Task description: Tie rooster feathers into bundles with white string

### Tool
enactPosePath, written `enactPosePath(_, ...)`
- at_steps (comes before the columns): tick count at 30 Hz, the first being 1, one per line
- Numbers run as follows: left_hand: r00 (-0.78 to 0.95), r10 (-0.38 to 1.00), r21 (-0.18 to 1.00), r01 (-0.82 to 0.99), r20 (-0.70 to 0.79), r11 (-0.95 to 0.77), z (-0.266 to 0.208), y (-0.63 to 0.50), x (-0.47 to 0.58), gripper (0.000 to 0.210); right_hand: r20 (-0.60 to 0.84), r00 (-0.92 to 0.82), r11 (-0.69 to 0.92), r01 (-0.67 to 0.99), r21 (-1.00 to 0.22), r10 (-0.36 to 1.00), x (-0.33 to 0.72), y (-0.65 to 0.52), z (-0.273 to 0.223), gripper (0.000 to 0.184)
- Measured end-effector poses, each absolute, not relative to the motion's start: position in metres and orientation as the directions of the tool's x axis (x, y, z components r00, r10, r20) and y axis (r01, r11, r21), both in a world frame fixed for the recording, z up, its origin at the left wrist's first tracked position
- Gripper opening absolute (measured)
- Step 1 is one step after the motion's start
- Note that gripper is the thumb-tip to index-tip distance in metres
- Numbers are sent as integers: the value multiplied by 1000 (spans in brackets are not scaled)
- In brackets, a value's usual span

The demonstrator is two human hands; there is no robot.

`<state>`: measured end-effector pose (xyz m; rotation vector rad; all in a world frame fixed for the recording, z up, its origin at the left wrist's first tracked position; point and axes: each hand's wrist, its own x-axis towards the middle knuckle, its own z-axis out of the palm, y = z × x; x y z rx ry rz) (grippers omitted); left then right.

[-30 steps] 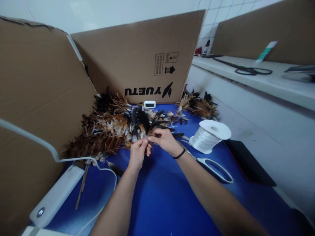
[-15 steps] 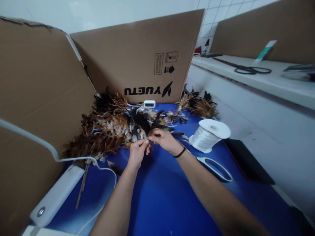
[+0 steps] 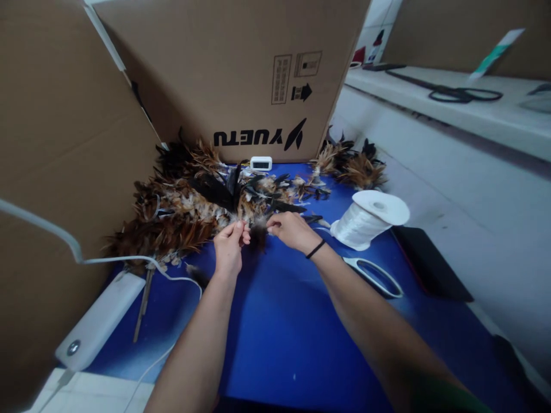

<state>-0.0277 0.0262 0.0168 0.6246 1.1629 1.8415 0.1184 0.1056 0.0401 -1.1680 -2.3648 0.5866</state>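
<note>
My left hand (image 3: 229, 245) is closed, thumb against fingers, on the lower end of dark feathers (image 3: 221, 192) that fan upward from it. A short gap away, my right hand (image 3: 293, 230) is pinched shut at the fingertips. Pale grey fluff (image 3: 261, 220) shows by its fingertips, but whether it is gripped I cannot make out. Beyond both hands lies a heap of brown, black and cream feathers (image 3: 172, 201) on the blue tabletop (image 3: 267, 327). A small brown feather tuft (image 3: 259, 238) shows between the hands, slightly blurred.
To the right are a spool of white ribbon (image 3: 364, 221), white-handled scissors (image 3: 376, 278) and a dark flat object (image 3: 430, 264). A white power bank (image 3: 101, 321) with a cable lies left. Cardboard (image 3: 241, 80) stands behind a small white display (image 3: 260, 163). Black scissors (image 3: 465, 93) rest on a ledge.
My hands have moved apart: the left one went left with the dark feathers, the right one slightly right. The camera view has tilted downward.
</note>
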Motion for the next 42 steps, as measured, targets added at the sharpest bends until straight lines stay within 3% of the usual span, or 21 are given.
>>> enactPosePath(3, -557, 830, 877, -406, -14, -257, 18, 26, -29, 24, 160, -575, 575, 673, -465, 802, 112, 98, 38, 13)
enactPosePath(7, -606, 796, 847, -418, 9, -328, 18, 27, -31, 29, 72, -562, 526, 709, -469, 824, 100, 86, 39, 13)
enactPosePath(12, -640, 768, 841, -407, 15, -355, 17, 28, -33, 32, -62, -466, 415, 835, -362, 883, 79, 74, 32, 35)
enactPosePath(15, -652, 758, 841, -399, 20, -365, 15, 29, -34, 32, -69, -435, 395, 865, -309, 898, 73, 75, 26, 26)
enactPosePath(18, -656, 754, 843, -391, 28, -370, 14, 30, -35, 32, -50, -429, 377, 838, -394, 902, 78, 83, 26, 13)
enactPosePath(22, -655, 755, 845, -393, 21, -364, 13, 30, -35, 31, -8, -480, 383, 710, -591, 877, 92, 97, 38, 17)
enactPosePath(25, -649, 760, 839, -400, 24, -368, 12, 30, -35, 31, 109, -457, 422, 670, -611, 883, 102, 106, 47, 14)
enactPosePath(28, -644, 765, 839, -401, 26, -366, 12, 30, -34, 30, 222, -470, 511, 681, -524, 854, 104, 115, 49, 19)
enactPosePath(34, -641, 767, 848, -399, 13, -348, 14, 30, -32, 32, 226, -677, 711, 632, -309, 701, 94, 124, 38, 31)
enactPosePath(39, -644, 765, 847, -400, 13, -351, 15, 29, -31, 31, 176, -757, 777, 611, -152, 629, 88, 125, 34, 20)
enactPosePath(42, -647, 762, 851, -391, 17, -351, 14, 30, -31, 30, 192, -767, 790, 596, -142, 613, 91, 128, 38, 18)
